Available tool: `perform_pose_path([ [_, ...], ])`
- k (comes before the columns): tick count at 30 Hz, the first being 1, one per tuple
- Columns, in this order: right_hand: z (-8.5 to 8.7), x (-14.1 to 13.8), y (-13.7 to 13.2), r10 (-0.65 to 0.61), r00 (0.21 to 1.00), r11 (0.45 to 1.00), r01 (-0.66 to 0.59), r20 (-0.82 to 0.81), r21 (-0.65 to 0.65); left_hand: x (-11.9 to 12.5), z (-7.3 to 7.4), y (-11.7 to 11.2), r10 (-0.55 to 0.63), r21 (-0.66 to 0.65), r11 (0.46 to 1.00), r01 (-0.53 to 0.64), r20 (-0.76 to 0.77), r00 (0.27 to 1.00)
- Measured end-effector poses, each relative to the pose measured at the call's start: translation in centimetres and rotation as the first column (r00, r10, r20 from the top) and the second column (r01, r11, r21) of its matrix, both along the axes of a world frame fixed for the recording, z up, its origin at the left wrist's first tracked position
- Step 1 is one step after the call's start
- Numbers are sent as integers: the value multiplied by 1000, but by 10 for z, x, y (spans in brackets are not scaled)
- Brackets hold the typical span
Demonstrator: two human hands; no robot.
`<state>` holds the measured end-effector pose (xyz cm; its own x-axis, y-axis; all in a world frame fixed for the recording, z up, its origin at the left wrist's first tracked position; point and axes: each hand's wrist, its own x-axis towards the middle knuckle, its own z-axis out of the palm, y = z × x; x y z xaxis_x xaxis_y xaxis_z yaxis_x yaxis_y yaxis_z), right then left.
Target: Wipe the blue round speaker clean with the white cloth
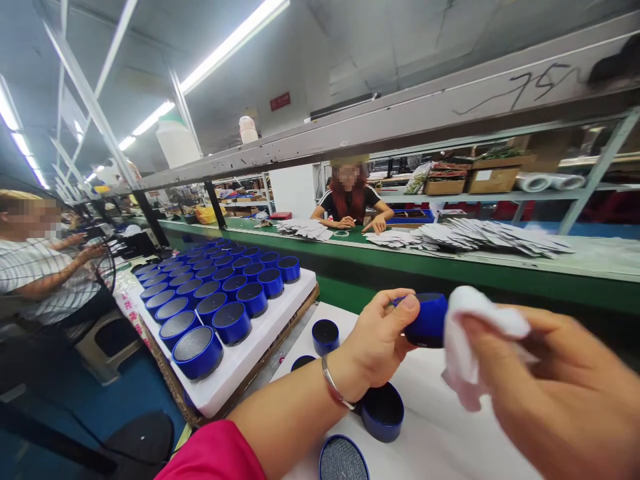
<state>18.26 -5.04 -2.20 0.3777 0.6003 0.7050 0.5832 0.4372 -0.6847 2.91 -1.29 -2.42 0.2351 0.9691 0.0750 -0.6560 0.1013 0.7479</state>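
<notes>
My left hand (pixel 376 343) grips a small round blue speaker (pixel 427 320) and holds it above the white work surface (pixel 440 433). My right hand (pixel 565 393) is close beside it on the right, pinching a white cloth (pixel 467 340) that touches the speaker's side. Under my left wrist sits another blue speaker (pixel 383 411), and a third one (pixel 344 460) lies at the bottom edge with its grey mesh grille up. A bracelet circles my left wrist, and a pink sleeve covers my forearm.
A white foam tray (pixel 250 357) at the left carries several blue speakers in rows. One loose speaker (pixel 325 336) stands between tray and hands. Behind runs a green conveyor (pixel 380 263) with stacks of white cards (pixel 480 237). A person sits across it; another sits far left.
</notes>
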Motion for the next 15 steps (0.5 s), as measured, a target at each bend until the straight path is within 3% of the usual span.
perform_pose_path([
  [2,-12,-9,1,13,987,975,-48,161,218,4,-2,-4,57,2,998,-57,-4,998],
  [4,-20,-14,9,-34,989,961,-8,144,276,7,-3,-7,112,15,994,-111,-20,994],
  [6,-20,-11,20,-64,996,988,55,61,142,8,-1,-10,141,50,989,-140,-29,990],
  [8,-15,-3,29,-37,999,998,36,-14,-55,7,3,-13,133,107,986,-130,-20,991],
  [11,-1,11,30,-5,980,946,-60,-200,-317,4,8,-14,73,139,988,-72,0,997],
  [13,4,15,21,-40,952,936,-71,-304,-346,4,8,-14,45,106,993,-46,7,999],
  [15,2,13,9,-53,958,966,-22,-281,-259,4,7,-13,28,73,997,-29,20,999],
])
